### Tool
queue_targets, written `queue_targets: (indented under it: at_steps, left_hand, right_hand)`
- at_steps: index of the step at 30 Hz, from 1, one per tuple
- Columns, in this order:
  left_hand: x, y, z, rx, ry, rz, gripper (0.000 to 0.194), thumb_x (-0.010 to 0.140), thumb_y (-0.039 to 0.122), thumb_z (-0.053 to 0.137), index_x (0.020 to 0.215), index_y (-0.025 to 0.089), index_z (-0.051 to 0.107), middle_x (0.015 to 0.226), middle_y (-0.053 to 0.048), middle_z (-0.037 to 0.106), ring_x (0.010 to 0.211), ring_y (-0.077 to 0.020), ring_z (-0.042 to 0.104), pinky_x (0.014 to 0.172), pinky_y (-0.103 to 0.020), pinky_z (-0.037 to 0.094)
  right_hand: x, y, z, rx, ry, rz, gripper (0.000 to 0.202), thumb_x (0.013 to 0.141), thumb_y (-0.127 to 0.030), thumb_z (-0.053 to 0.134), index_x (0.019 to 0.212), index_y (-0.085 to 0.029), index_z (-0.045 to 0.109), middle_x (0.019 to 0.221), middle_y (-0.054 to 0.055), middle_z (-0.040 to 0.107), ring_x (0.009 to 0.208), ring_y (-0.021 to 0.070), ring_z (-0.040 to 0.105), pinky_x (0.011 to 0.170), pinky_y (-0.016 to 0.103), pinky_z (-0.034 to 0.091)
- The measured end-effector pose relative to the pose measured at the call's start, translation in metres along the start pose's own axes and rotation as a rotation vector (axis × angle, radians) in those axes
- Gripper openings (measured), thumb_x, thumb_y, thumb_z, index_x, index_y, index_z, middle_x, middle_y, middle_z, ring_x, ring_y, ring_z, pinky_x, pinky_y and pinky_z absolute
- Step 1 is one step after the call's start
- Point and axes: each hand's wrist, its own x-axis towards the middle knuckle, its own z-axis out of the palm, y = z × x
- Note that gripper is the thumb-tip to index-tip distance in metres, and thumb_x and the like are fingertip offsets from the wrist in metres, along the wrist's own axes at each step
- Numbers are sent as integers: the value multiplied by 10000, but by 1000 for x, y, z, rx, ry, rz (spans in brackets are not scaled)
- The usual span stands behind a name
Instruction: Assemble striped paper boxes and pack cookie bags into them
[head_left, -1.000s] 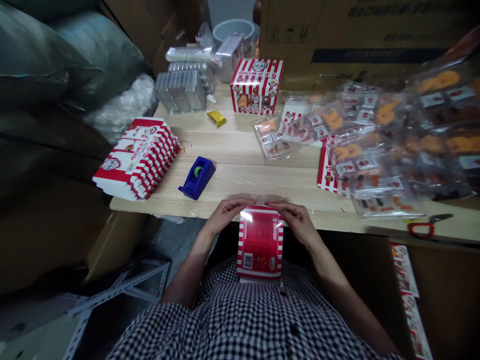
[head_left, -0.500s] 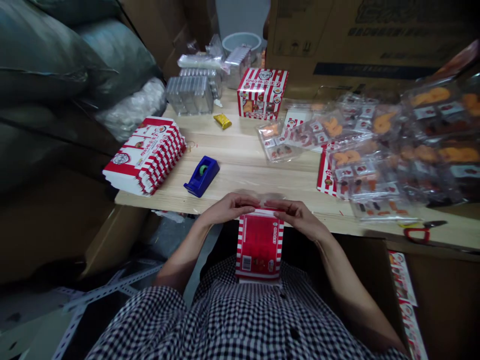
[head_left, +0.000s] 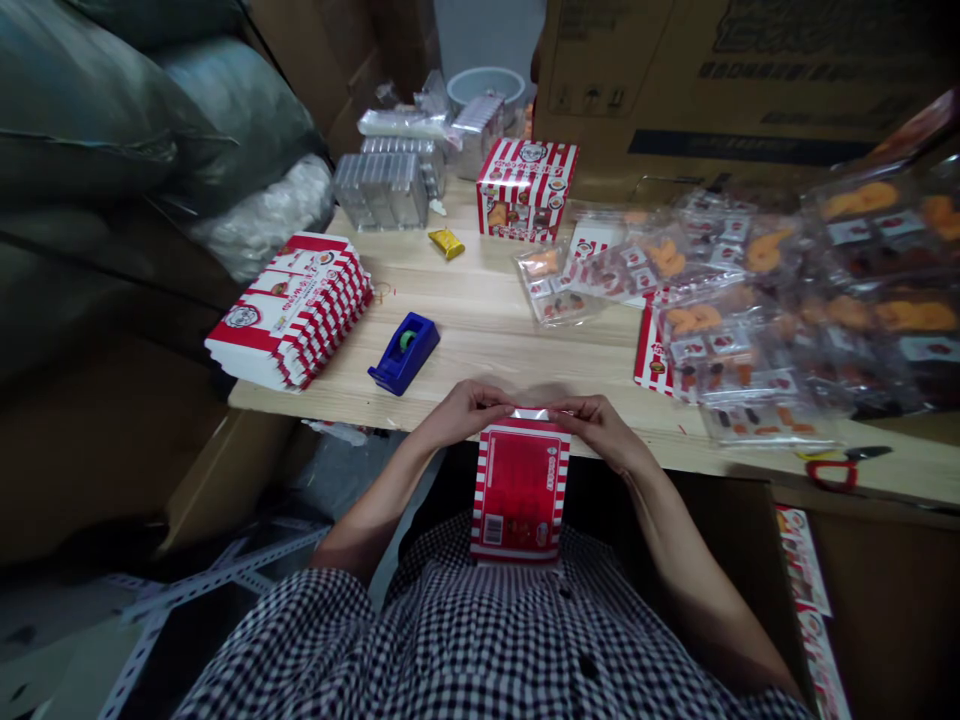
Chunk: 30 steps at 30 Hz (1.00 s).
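Observation:
A red and white striped cardboard box (head_left: 521, 490) rests against my body at the table's front edge, its red printed face with a barcode turned up toward me. My left hand (head_left: 474, 408) pinches the far left corner of the box, thumb on the near side. At the far right corner, my right hand (head_left: 596, 422) grips in the same way, its fingers curled over the edge. Between the two hands a white flap edge shows. The far side of the box is hidden.
A blue tape dispenser (head_left: 405, 353) and a stack of flat striped cartons (head_left: 289, 310) lie left. Behind stand an assembled striped box (head_left: 527, 190), a yellow packet (head_left: 447, 243) and clear plastic trays (head_left: 381, 190). Bagged toy food (head_left: 727, 330) and red-handled scissors (head_left: 836, 470) lie right.
My fingers have drawn in to pinch the box's far corners, and the right hand has shifted slightly outward. The flap at the far edge now shows white between the hands.

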Motion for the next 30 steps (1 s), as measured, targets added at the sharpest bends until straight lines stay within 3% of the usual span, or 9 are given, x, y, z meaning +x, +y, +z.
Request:
queue_targets:
  at_steps: [6, 11, 15, 19, 23, 30]
  left_hand:
    - [-14, 1, -3, 4, -52, -30, 293, 869, 369, 673, 1066, 177, 776, 974, -90, 779, 826, -195, 691, 722, -285, 519]
    - [-30, 4, -2, 32, -80, 31, 324, 932, 378, 587, 1198, 252, 722, 1155, -64, 747, 1067, -243, 681, 932, -372, 524]
    - [-45, 8, -1, 47, -73, 85, 375, 915, 333, 626, 1285, 289, 662, 1320, -65, 670, 1243, -249, 604, 1077, -421, 448]
    - [-54, 8, 3, -15, -25, 55, 319, 904, 307, 646, 1213, 266, 708, 1303, -70, 681, 1221, -247, 625, 1086, -427, 446]
    - [-55, 9, 7, -152, 107, 2, 319, 867, 295, 696, 1171, 205, 732, 1231, -93, 717, 1135, -253, 675, 1016, -405, 505]
    - [-55, 36, 9, -66, 247, 195, 185, 877, 258, 689, 1035, 260, 786, 1169, -66, 744, 1109, -233, 687, 1007, -399, 520]
  right_hand:
    - [-17, -3, 5, -173, -147, -97, 377, 940, -458, 591, 1271, -297, 675, 1278, 30, 701, 1188, 250, 643, 1072, 454, 462]
    - [-34, 0, 15, -359, -24, -225, 391, 959, -365, 584, 1347, -324, 612, 1370, 33, 639, 1282, 264, 582, 1113, 492, 432]
    - [-45, 1, 25, -437, 21, -300, 371, 996, -322, 514, 1356, -350, 600, 1451, 10, 567, 1388, 247, 477, 1194, 517, 320]
    - [-54, 2, 30, -422, 6, -327, 361, 1004, -295, 500, 1341, -369, 610, 1431, 6, 587, 1370, 239, 499, 1183, 514, 344]
    - [-61, -4, 30, -363, 116, -386, 311, 982, -275, 551, 1253, -353, 681, 1328, 28, 666, 1259, 240, 599, 1097, 475, 463]
    - [-66, -28, 39, -403, 251, -491, 267, 956, -242, 587, 1149, -350, 735, 1345, 40, 641, 1231, 261, 604, 1049, 484, 488]
